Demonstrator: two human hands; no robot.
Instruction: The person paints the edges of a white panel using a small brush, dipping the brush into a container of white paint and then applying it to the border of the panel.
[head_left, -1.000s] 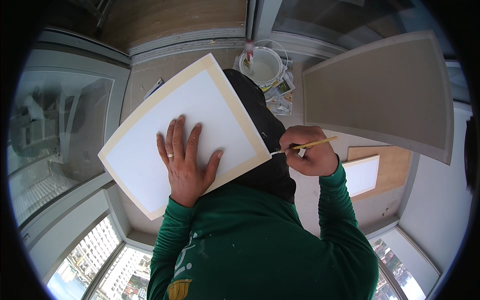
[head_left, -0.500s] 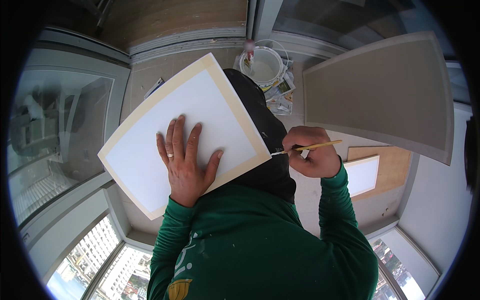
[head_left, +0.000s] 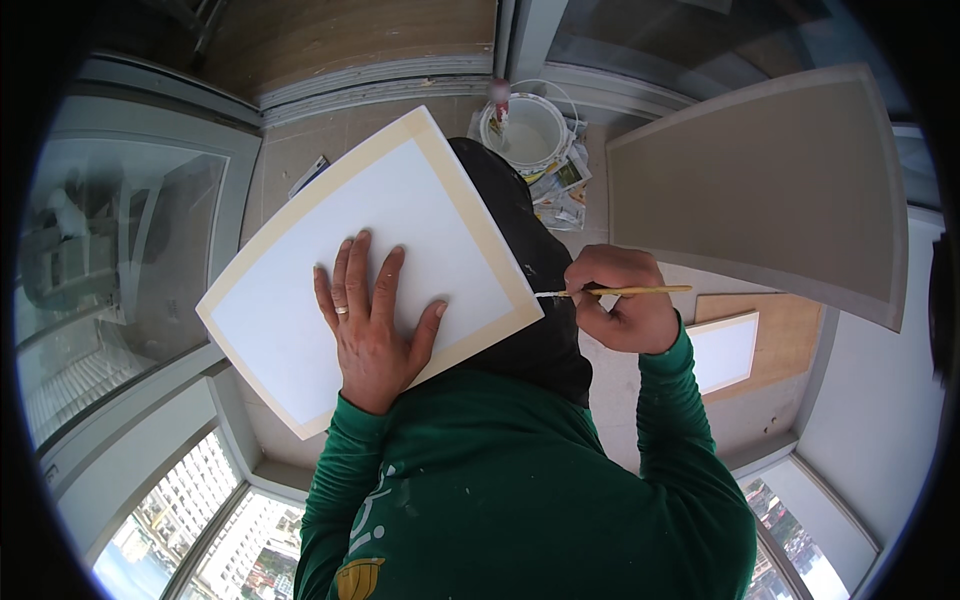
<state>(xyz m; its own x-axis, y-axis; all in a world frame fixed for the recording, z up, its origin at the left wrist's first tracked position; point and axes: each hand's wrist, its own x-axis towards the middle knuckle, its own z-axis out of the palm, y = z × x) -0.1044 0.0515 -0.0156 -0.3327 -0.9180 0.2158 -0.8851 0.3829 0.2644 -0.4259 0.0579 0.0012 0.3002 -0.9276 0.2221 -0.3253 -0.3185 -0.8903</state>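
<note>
A white panel with a cream border along its edges rests tilted across my lap. My left hand, a ring on one finger, lies on the panel's face with its fingers spread. Between the closed fingers of my right hand is a thin paintbrush with a yellowish handle. White paint coats the brush's tip, which meets the panel's right edge just above the lower right corner.
A white paint bucket with a red-handled brush stands on newspaper ahead of me. To the right leans a large grey-brown panel. Below it, a smaller white panel lies on a brown board. A glass door stands at the left.
The brush tip has shifted slightly up along the panel's right edge, and the handle now lies nearly level. My left hand and the panel have stayed put.
</note>
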